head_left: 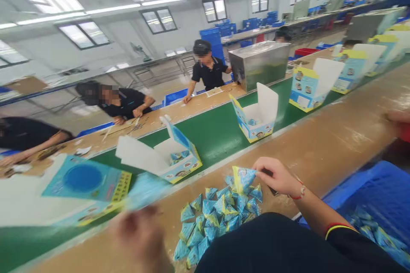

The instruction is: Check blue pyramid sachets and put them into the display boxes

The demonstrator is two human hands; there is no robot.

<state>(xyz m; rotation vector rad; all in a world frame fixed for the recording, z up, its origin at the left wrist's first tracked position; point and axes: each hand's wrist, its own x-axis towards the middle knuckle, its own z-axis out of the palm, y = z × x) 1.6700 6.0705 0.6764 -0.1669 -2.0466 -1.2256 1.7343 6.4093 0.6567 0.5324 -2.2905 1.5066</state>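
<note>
Right hand (276, 175): a blue-and-yellow pyramid packet (243, 178) is grasped at one corner by the fingertips, just above the packet pile; grip closed on it.
Left hand (139, 230): blurred; a light-blue packet (147, 190) appears to be held by it, near the open boxes; whether the grip is clenched cannot be told.
Packet pile (211, 217): spread on the brown surface (336, 149), between the hands.
Green conveyor belt (214, 130): open printed boxes (183, 169) are carried in a row; packets are seen inside some.
Blue crate (368, 192): more packets are contained, beside the right forearm.
</note>
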